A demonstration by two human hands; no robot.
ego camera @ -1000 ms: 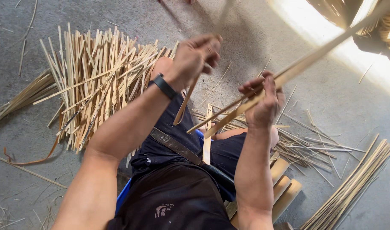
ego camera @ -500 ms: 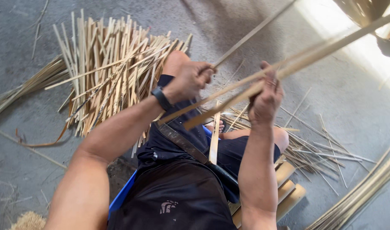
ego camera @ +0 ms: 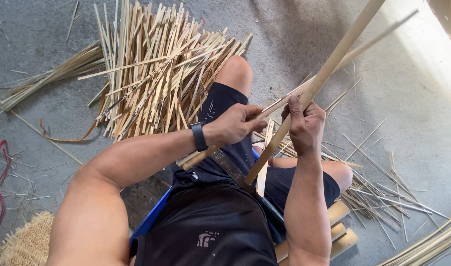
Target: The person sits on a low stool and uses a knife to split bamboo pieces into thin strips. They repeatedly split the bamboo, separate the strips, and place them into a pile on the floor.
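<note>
Gripping bamboo strip (ego camera: 328,69) | right hand (ego camera: 305,127) clenched around it at lap level, far end angled up-right, likely for control | left hand (ego camera: 236,124) fingers curled on wooden-handled tool (ego camera: 202,156) at the strip's split | cut strips pile (ego camera: 156,74) kept near, ahead-left on floor (ego camera: 407,98)

This looks like a rough craft workshop, or a work yard for bamboo splitting. The bare concrete floor (ego camera: 48,29) is littered with shavings and thin slivers (ego camera: 383,192). A large heap of split bamboo strips (ego camera: 156,74) lies spread on it, with a bundle of longer strips (ego camera: 427,246) nearby. The person sits low on a simple wooden stool (ego camera: 341,231), and strong daylight falls in from one side.
</note>
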